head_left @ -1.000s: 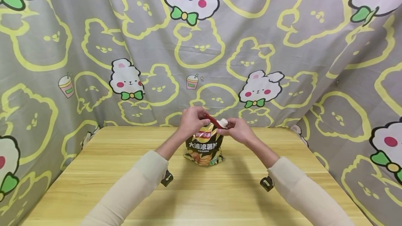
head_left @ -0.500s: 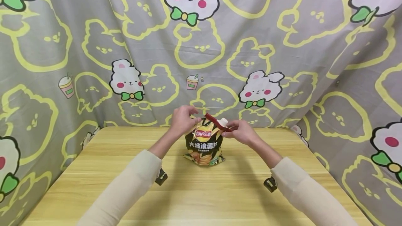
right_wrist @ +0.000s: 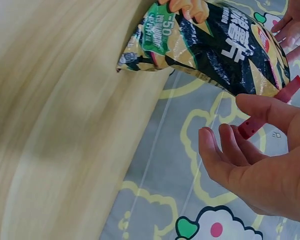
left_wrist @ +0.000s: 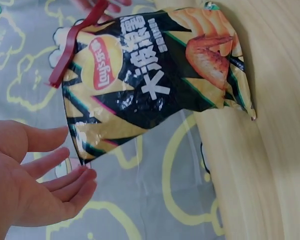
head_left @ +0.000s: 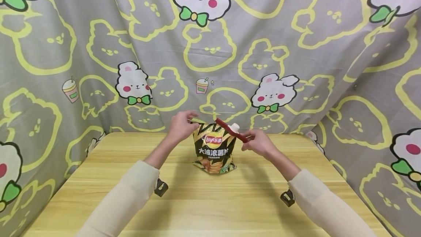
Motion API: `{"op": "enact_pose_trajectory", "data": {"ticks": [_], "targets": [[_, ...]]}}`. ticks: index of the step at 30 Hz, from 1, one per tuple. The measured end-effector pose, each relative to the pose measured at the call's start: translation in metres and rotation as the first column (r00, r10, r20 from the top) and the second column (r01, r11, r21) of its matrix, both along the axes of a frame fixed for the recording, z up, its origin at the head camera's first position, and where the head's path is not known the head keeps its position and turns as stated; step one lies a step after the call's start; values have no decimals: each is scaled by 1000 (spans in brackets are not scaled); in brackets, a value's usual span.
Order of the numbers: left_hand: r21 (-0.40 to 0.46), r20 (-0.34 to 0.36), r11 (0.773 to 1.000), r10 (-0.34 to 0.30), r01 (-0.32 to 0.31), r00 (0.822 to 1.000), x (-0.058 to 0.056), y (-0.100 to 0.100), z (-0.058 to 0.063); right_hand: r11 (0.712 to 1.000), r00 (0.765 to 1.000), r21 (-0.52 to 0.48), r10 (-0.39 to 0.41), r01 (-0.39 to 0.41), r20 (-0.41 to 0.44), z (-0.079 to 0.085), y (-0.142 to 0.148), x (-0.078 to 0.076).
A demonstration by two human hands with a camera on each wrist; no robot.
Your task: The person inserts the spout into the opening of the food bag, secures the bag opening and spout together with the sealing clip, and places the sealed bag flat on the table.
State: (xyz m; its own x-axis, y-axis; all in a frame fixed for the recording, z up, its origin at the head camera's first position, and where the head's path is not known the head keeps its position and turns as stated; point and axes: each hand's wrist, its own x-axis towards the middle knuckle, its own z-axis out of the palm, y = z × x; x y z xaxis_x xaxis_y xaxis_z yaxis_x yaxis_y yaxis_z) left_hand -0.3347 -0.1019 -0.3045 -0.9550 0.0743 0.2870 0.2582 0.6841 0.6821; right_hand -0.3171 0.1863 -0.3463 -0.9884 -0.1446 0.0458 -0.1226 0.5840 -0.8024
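A black and gold bag of Lay's potato chips stands upright on the wooden table. Along its top edge slants a red bag clip with a white cap. My left hand is by the bag's upper left corner; in the left wrist view its thumb and fingers are spread apart around that corner. At the lower right end of the clip is my right hand. The right wrist view shows its thumb overlapping the clip, with loosely bent fingers below and a gap between.
The wooden table extends around the bag. Behind it and at both sides hangs a grey curtain with cartoon animals. Black wrist mounts show below both cuffs.
My left hand has moved left, away from the clip to the bag's corner. My right hand has slid right and slightly down along the clip, loosening. Bag and clip stay in place.
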Motion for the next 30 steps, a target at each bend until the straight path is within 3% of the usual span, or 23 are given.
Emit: {"op": "enact_pose_trajectory", "data": {"ticks": [11, 21, 30], "targets": [[37, 133, 999, -34, 29, 991, -1, -25, -8, 999, 999, -55, 5, -2, 52, -17, 4, -3], [121, 192, 992, -57, 34, 980, -1, -39, -34, 993, 996, -119, -9, 20, 94, -29, -5, -3], [222, 305, 974, -119, 51, 945, 1, -39, -63, 981, 992, -183, -39, 61, 121, -39, -14, -3]]}}
